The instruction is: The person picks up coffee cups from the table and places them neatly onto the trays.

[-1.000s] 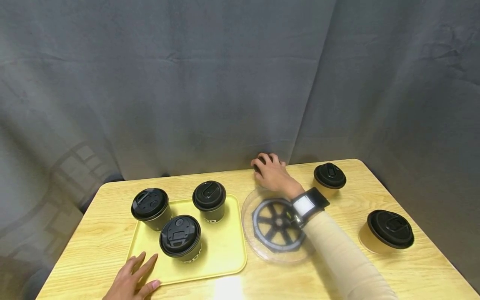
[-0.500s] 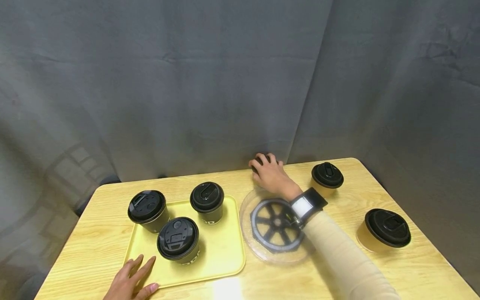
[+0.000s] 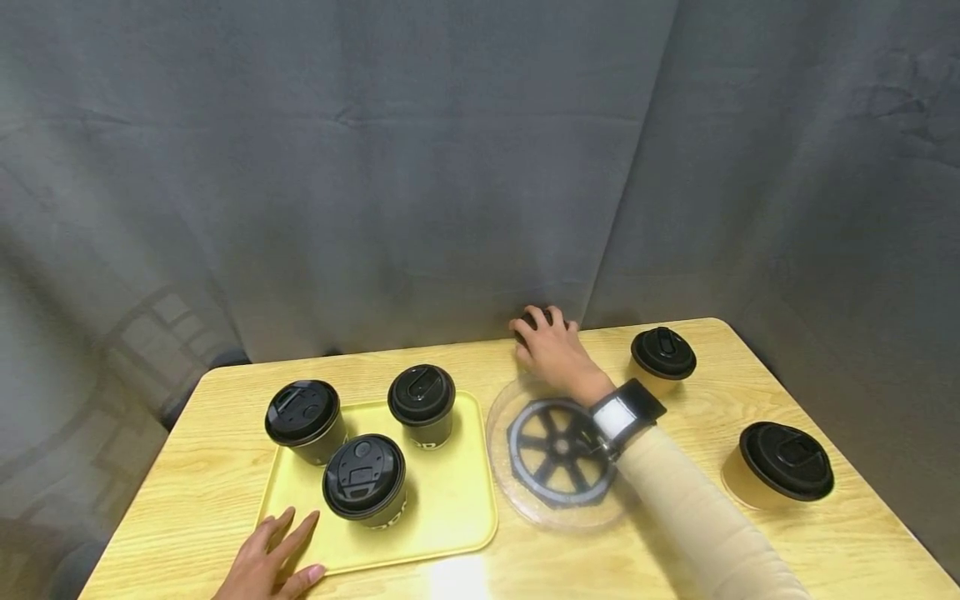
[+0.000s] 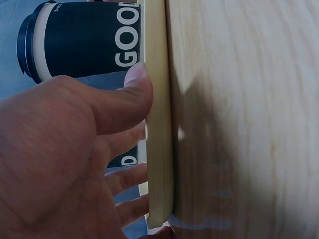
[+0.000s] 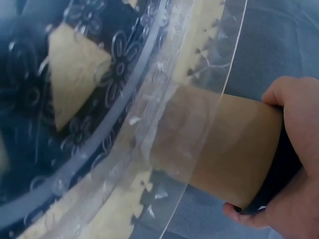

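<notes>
At the table's far edge my right hand [image 3: 555, 354] grips a lidded paper cup from above, fingers spread around its black lid. The right wrist view shows that cup's brown side [image 5: 239, 144], partly seen through a clear round plate [image 5: 159, 45] with embossed flowers. My left hand [image 3: 266, 562] rests at the near-left corner of a yellow tray [image 3: 450, 508]; in the left wrist view its thumb [image 4: 132, 102] touches the tray's rim. Three dark cups with black lids stand upright on the tray: a left one [image 3: 302, 412], a front one [image 3: 365, 479] and a back one [image 3: 422, 396].
Right of the tray lies the clear plate with a dark spoked wheel shape [image 3: 561, 450] in its middle. Two brown cups with black lids stand farther right, one at the back [image 3: 663, 354] and one nearer [image 3: 786, 461]. A grey curtain [image 3: 420, 167] hangs behind the table.
The head view shifts slightly left, then back right. The right hand stays on its cup, the left stays at the tray corner, and the cups keep their places.
</notes>
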### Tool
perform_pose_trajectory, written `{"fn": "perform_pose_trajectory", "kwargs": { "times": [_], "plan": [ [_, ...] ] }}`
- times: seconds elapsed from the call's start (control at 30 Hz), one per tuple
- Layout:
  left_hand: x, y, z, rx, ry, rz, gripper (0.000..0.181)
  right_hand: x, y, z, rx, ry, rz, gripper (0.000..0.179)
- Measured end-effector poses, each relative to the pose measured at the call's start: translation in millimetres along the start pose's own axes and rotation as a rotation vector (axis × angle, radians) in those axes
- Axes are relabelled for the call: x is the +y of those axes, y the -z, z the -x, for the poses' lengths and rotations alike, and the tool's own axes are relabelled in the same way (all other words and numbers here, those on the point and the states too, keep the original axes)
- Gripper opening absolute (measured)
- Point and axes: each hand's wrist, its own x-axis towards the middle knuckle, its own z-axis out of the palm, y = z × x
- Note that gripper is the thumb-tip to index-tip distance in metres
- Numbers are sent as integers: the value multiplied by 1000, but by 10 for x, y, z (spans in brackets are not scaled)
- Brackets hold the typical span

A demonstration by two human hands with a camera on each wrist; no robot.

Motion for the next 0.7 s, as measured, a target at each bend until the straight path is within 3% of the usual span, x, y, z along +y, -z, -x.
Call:
{"fn": "perform_pose_trajectory", "kwargs": {
  "times": [0.23,0.37,0.5,0.7],
  "plan": [
    [13,18,-11,-42,26,-4,64,32,69,44,89,5,35,35],
    [24,24,-14,-30,31,-3,64,39,101,53,139,12,43,35],
    [29,24,-19,-32,36,4,64,46,149,66,150,13,36,35],
    [28,27,-33,-88,63,15,65,66,234,103,139,5,36,37]
  ]
}}
